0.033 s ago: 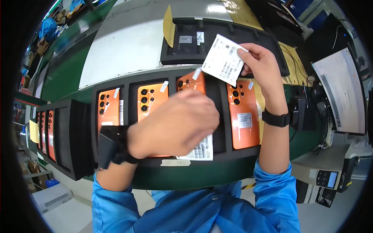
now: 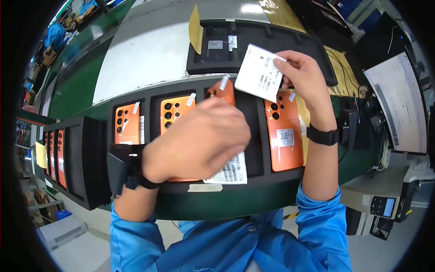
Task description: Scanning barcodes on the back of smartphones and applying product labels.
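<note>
My left hand (image 2: 201, 138), its moving fingers blurred, is closed around an orange phone (image 2: 223, 93) above the black foam tray (image 2: 254, 119). The phone's camera end stands out past my fingers, tilted and higher than its neighbours; the rest is hidden. My right hand (image 2: 302, 75) pinches a white square card (image 2: 259, 72) with printed codes, thumb on its face. Beneath my left hand a white barcode sheet (image 2: 233, 172) shows at the tray's near edge. Other orange phones lie camera-side up in the tray, one (image 2: 285, 136) to the right, another (image 2: 174, 111) to the left.
A second black foam tray (image 2: 272, 47) with a yellow flap lies beyond. More orange phones stand in a black tray (image 2: 88, 158) at left. A monitor (image 2: 396, 102) and a grey device with a small screen (image 2: 385, 206) stand at right.
My left hand has shifted slightly left, and the phone with it has moved a little up and left. The card in my right hand has tilted and moved slightly left.
</note>
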